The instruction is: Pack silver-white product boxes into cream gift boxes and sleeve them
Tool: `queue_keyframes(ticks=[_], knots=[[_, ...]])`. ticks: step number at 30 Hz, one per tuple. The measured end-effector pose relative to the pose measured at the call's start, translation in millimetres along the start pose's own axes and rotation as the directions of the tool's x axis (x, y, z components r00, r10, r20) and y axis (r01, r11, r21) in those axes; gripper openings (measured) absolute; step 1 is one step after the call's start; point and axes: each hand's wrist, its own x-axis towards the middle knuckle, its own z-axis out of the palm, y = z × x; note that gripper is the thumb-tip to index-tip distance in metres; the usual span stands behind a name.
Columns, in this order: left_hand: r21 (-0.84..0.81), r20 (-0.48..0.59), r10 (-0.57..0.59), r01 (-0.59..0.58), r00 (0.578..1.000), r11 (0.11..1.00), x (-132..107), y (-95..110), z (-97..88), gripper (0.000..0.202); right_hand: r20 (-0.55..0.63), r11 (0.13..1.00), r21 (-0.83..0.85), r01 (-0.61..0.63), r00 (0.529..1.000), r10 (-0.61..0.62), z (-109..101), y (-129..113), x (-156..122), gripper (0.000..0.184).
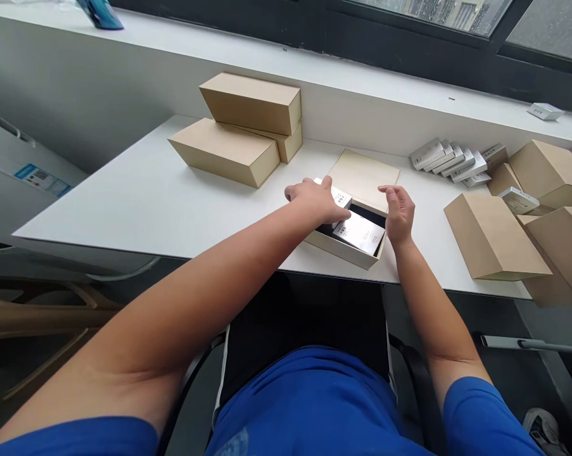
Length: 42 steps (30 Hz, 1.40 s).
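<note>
An open beige cardboard box (343, 248) with a dark interior lies near the table's front edge, its lid (364, 176) folded back toward the wall. Inside, a small white printed box (362, 233) lies flat in the right part. My left hand (315, 201) reaches over the left part, its thumb and fingers around a second small white box (341, 197); its palm side is hidden. At the open box's right end, my right hand (400, 214) is raised, fingers loosely bent and apart, with nothing visible in them. Its fingertips are close to the lid's edge.
Several closed beige boxes (228, 149) are stacked at the back left. More brown boxes (497, 237) crowd the right end, beside a leaning row of small white boxes (450, 158). Another small white box (545, 111) sits on the window ledge (385, 82).
</note>
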Motion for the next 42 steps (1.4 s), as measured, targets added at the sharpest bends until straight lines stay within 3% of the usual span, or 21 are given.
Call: queue_keyframes(ticks=[7, 12, 15, 18, 22, 26, 31, 38, 42], knots=[[0.031, 0.061, -0.023, 0.021, 0.998, 0.999, 7.1, -0.5, 0.9, 0.114, -0.137, 0.994, 0.016, -0.110, 0.984, 0.111, -12.3, 28.9, 7.8, 0.039], [0.149, -0.002, 0.144, -0.142, 0.990, 0.979, 6.9, -22.9, 10.5, 0.090, -0.129, 0.994, -0.010, -0.107, 0.986, 0.104, -13.3, 30.9, 6.6, 0.043], [0.119, -0.025, 0.228, -0.223, 0.973, 0.967, 10.1, -39.2, 15.5, 0.071, -0.105, 0.993, -0.022, -0.116, 0.988, 0.113, -11.3, 32.2, 4.8, 0.046], [0.049, 0.014, 0.339, -0.339, 0.941, 0.939, 15.5, -50.1, 18.2, 0.064, -0.062, 0.990, -0.026, -0.138, 0.989, 0.136, -7.9, 33.2, 2.6, 0.046], [-0.049, 0.117, 0.487, -0.485, 0.866, 0.873, 20.9, -54.4, 22.6, 0.061, 0.035, 0.985, -0.035, -0.167, 0.985, 0.168, -2.2, 31.3, -1.9, 0.051], [-0.011, 0.025, 0.585, -0.585, 0.811, 0.811, 24.9, -56.0, 29.5, 0.057, 0.116, 0.980, -0.052, -0.194, 0.973, 0.199, 0.1, 28.0, -4.8, 0.060], [-0.007, -0.061, 0.611, -0.612, 0.789, 0.791, 33.7, -59.0, 36.2, 0.057, 0.143, 0.973, -0.109, -0.205, 0.965, 0.220, -0.9, 27.3, -4.5, 0.061], [-0.194, 0.039, 0.588, -0.571, 0.808, 0.798, 39.8, -57.2, 32.1, 0.038, 0.167, 0.973, -0.112, -0.200, 0.962, 0.217, -1.9, 23.6, -2.1, 0.054], [-0.200, 0.056, 0.601, -0.581, 0.797, 0.789, 40.4, -55.9, 31.6, 0.035, 0.167, 0.976, -0.042, -0.215, 0.961, 0.219, -2.7, 21.9, -1.5, 0.048]])
